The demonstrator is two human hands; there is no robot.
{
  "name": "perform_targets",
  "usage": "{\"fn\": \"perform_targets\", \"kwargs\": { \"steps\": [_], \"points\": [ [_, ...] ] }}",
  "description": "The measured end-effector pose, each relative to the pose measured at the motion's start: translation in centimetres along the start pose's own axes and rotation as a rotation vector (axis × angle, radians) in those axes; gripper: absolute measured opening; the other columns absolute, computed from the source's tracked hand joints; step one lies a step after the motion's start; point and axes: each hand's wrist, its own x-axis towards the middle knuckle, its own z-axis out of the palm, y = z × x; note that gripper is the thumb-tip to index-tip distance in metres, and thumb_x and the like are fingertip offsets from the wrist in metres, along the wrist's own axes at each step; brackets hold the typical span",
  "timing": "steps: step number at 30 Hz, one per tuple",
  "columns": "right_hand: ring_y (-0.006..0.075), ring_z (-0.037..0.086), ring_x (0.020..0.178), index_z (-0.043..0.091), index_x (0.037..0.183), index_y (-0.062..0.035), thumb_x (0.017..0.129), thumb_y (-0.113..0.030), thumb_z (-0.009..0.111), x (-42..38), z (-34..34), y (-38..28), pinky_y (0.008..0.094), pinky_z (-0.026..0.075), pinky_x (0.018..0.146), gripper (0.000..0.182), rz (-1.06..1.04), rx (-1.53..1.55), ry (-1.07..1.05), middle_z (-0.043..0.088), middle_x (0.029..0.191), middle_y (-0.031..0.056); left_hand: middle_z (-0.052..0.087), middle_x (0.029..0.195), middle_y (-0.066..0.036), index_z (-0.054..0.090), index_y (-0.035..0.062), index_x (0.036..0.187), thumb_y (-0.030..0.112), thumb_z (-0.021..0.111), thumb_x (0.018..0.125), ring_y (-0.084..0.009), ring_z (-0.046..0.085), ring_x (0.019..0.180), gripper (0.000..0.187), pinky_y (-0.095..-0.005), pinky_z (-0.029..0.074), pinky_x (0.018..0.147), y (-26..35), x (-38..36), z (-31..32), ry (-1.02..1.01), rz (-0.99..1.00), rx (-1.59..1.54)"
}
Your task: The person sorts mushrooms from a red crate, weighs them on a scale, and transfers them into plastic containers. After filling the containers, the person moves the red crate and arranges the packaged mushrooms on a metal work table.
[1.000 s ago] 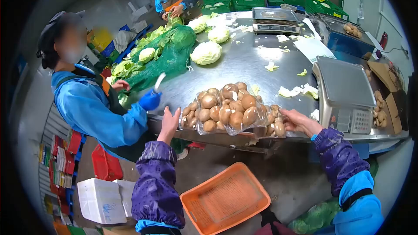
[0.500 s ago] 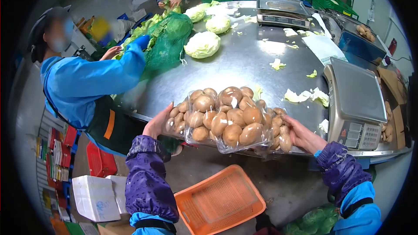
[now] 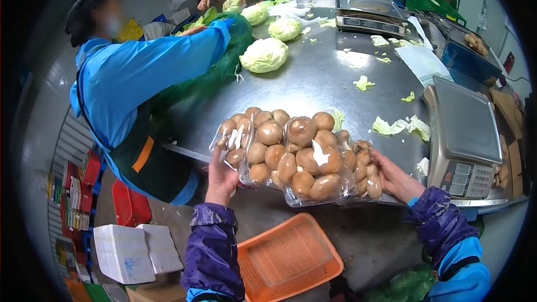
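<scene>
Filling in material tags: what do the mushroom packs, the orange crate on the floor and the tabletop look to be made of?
Mushroom packs: clear, glossy plastic, film or thin shell unclear; sharp glints, contents show through.
Orange crate: likely molded plastic, satin; perforated base, rounded corners, one uniform color.
Tabletop: metal, probably stainless steel, semi-gloss; gray with soft, smeared light reflections.

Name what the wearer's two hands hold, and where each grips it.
Clear-wrapped packs of brown mushrooms, held in a row: the left hand at the left end, the right hand at the right end.
</scene>
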Motion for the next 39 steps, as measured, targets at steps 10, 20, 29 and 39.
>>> {"fn": "perform_targets", "kwargs": {
  "steps": [10, 20, 29, 39],
  "points": [
    [0.0260, 0.056, 0.100, 0.038, 0.120, 0.0006, 0.084, -0.026, 0.060, 0.8, 0.0, 0.4, 0.0429, 0.051, 0.083, 0.050, -0.056, -0.109, -0.012, 0.052, 0.113, 0.0157, 0.046, 0.126, -0.014, 0.042, 0.0083, 0.126, 0.050, 0.045, 0.086, -0.0318, 0.045, 0.115, 0.058, -0.0470, 0.038, 0.097, -2.9, 0.8, 2.7, 0.009, -0.016, 0.025],
    [0.0263, 0.056, 0.100, 0.034, 0.121, 0.0007, 0.082, -0.026, 0.064, 1.4, 0.0, 0.8, 0.0437, 0.052, 0.081, 0.056, -0.111, -0.124, 0.044, 0.050, 0.113, 0.0167, 0.048, 0.122, -0.014, 0.045, 0.0102, 0.123, 0.052, 0.040, 0.084, -0.0323, 0.048, 0.112, 0.057, -0.0471, 0.040, 0.094, -6.2, 2.3, 4.1, 0.134, 0.082, 0.021],
    [0.0262, 0.057, 0.098, 0.032, 0.121, 0.0012, 0.081, -0.026, 0.064, -0.3, 1.6, 1.0, 0.0430, 0.053, 0.079, 0.058, -0.128, -0.100, 0.021, 0.050, 0.112, 0.0172, 0.048, 0.123, -0.014, 0.044, 0.0086, 0.124, 0.052, 0.039, 0.083, -0.0326, 0.048, 0.111, 0.060, -0.0474, 0.041, 0.093, -6.1, 1.1, 5.5, 0.193, 0.055, 0.027],
    [0.0262, 0.058, 0.097, 0.032, 0.121, -0.0009, 0.083, -0.025, 0.062, -1.6, 2.5, 2.3, 0.0437, 0.054, 0.078, 0.054, -0.156, -0.114, 0.049, 0.050, 0.112, 0.0167, 0.050, 0.121, -0.014, 0.044, 0.0068, 0.123, 0.045, 0.040, 0.085, -0.0319, 0.050, 0.108, 0.054, -0.0462, 0.041, 0.092, -5.7, -0.9, 4.1, 0.120, 0.099, -0.058]
  ]
}}
